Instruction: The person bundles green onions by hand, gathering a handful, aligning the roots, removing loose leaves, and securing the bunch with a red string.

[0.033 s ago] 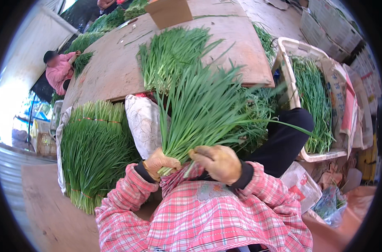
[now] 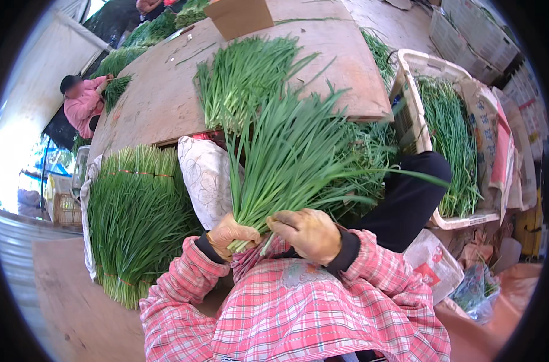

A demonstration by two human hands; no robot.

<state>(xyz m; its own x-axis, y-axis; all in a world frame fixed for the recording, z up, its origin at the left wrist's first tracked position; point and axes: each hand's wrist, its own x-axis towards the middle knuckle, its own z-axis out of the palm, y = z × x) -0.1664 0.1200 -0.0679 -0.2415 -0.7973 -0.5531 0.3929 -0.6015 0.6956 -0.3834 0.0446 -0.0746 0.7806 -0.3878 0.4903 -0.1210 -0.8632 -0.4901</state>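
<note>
Bunch of green stalks point(image 2: 292, 157) at frame centre: long, narrow blades fanned up and to the right, pale ends gathered low, one blade bending out over the dark knee point(image 2: 428, 172). Left hand point(image 2: 232, 234), lower centre, is closed around the pale ends. Right hand point(image 2: 310, 235), just right of it, has fingers curled at the bunch's lower edge; cannot tell whether they pinch a stalk. Surface: wooden tabletop point(image 2: 159, 90), upper centre, bearing a loose green pile point(image 2: 244, 78) and cardboard box point(image 2: 241, 18). Room: banded bundles point(image 2: 138, 211) at left, pale crate point(image 2: 418, 114) of greens at right, pink-clad person point(image 2: 81, 111) upper left
</note>
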